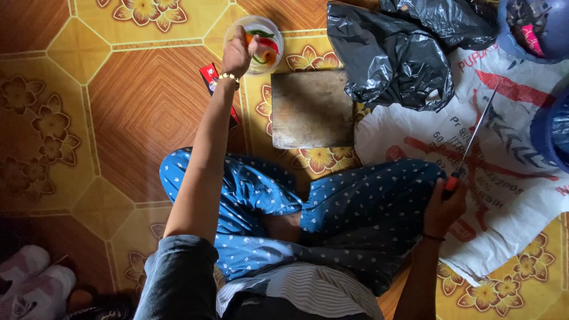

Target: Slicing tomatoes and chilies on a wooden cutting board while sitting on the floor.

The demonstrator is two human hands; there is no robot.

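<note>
Wooden and worn, one square board (312,109) lies on the patterned floor (118,106) ahead of the seated person's crossed legs. Just beyond its far left corner stands one clear bowl (274,31) holding red, green and orange peppers (267,47). The left hand (238,53) reaches out to that bowl, fingers bunched together over its near rim; whether they pinch a pepper cannot be told. A gold bracelet (227,77) circles that wrist.

One small red-and-black packet (210,76), flat and oblong, lies on the floor beside the left forearm, partly hidden by it.

To the right of the board, one white woven sack (510,195) is spread flat, printed with red shapes and dark lettering. One crumpled black plastic bag (391,53) sits on its far edge, touching the board's far right corner. Two blue tubs (548,133) show at the right edge, one at the top corner, one lower, both cut off.

The right hand (443,208) rests by the right knee, fingers closed around the red handle of one knife (471,142), whose long thin blade points away over the sack.

Two pale shoes (29,278) lie at the lower left corner.
</note>
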